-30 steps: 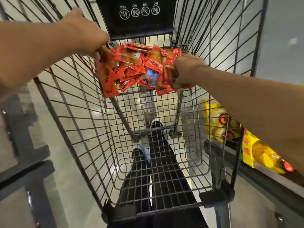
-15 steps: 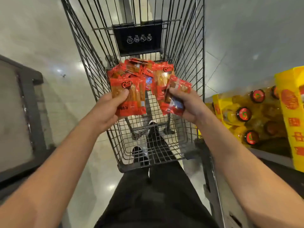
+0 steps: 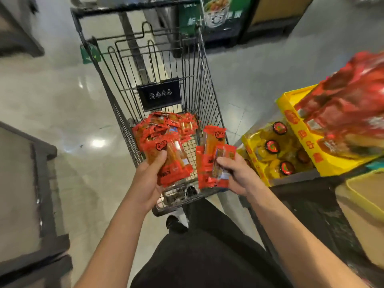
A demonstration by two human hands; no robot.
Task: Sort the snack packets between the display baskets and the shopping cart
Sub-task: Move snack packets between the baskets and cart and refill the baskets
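A wire shopping cart (image 3: 204,84) stands in front of me, with a heap of red-orange snack packets (image 3: 164,126) in its child-seat shelf. My left hand (image 3: 148,179) grips a bunch of these packets (image 3: 171,161) above the cart's near end. My right hand (image 3: 239,175) grips another bunch of packets (image 3: 212,156) just to the right, over the cart's right rim. To the right, a yellow display tray (image 3: 301,138) holds blurred red packets (image 3: 349,113).
A second yellow tray (image 3: 252,154) of yellow jars with red lids sits low at the right on a dark stand (image 3: 307,202). Dark shelving (image 3: 41,183) borders the left. A green sign and dark fixtures stand beyond the cart. Glossy floor lies on both sides.
Both hands have drawn packets out of the cart's shelf and back toward me. The view has lifted and turned right, showing the display trays more fully.
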